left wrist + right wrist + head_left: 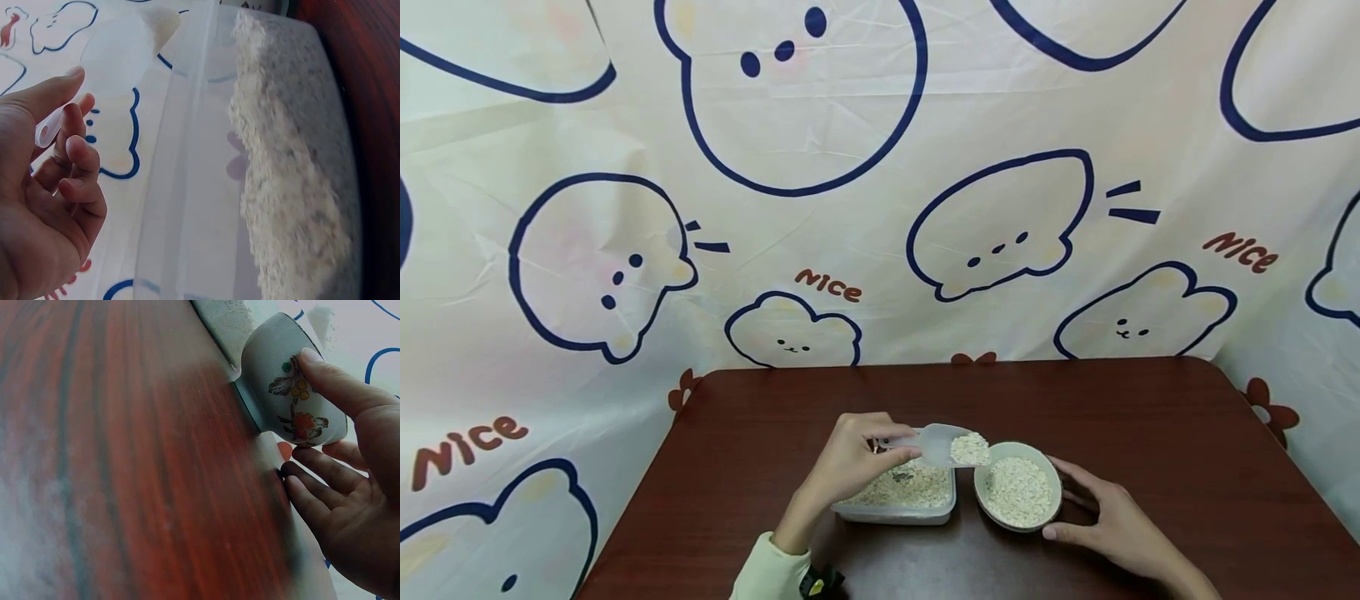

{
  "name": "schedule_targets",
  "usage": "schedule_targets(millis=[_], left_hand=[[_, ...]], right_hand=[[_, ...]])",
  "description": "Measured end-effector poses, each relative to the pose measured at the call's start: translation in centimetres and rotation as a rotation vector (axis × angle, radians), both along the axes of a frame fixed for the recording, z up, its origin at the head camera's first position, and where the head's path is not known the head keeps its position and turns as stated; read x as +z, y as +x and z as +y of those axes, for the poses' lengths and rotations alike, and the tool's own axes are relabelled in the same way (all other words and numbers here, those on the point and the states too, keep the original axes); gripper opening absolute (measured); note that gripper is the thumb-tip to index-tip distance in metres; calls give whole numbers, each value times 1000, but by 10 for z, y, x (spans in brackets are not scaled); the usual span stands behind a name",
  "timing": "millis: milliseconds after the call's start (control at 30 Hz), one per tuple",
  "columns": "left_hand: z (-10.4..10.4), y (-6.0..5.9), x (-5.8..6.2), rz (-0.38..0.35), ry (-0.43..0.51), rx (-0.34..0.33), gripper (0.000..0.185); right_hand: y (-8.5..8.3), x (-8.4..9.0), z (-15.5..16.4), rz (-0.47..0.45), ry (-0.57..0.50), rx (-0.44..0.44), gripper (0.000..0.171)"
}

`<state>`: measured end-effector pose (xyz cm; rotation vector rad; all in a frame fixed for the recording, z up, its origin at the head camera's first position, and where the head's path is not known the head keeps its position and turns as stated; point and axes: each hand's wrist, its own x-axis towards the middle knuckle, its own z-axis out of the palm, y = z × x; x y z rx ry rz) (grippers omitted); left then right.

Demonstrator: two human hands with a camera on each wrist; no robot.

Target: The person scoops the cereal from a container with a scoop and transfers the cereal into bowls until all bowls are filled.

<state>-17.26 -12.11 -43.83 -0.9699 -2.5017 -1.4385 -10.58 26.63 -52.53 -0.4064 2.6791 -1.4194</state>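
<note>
A translucent white scoop (936, 444) is pinched by its handle between the thumb and fingers of my left hand (857, 454). Oat flakes (970, 449) lie in its front end, which overlaps the left rim of a round bowl (987, 506). More oats (1019, 493) fill that bowl. My right hand (1105, 517) holds the bowl from the right, thumb near the front and fingers behind. The right wrist view shows the bowl's painted fruit and leaves (302, 406). Below the left hand stands a clear plastic container (891, 517) of oats; the left wrist view shows them through its wall (281, 169).
The dark brown wooden table (737, 467) carries the container and bowl side by side near its front. Behind and at both sides hangs a white cloth (880, 233) printed with blue-outlined cartoon animals and red words.
</note>
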Motion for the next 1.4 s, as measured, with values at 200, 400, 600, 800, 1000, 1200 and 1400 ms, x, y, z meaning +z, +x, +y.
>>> schedule_targets(millis=[200,400,600,800,1000,1200,1400], left_hand=[[13,-3,5,14,-43,-55,18],[22,-6,10,55,-94,-119,19],[27,-8,14,83,-176,-131,19],[34,-8,18,99,-264,-154,17],[39,-9,25,143,-333,-191,12],[45,-10,42,224,-413,-196,13],[46,-11,53,278,-439,-192,14]], right_hand=[[0,1,0,12,-10,17,90],[0,0,0,25,-28,22,89],[0,0,1,42,-38,39,88],[0,3,1,21,-36,36,89],[0,3,2,24,-32,37,89],[0,4,2,22,-32,33,90],[-1,2,1,-11,-23,13,93]])
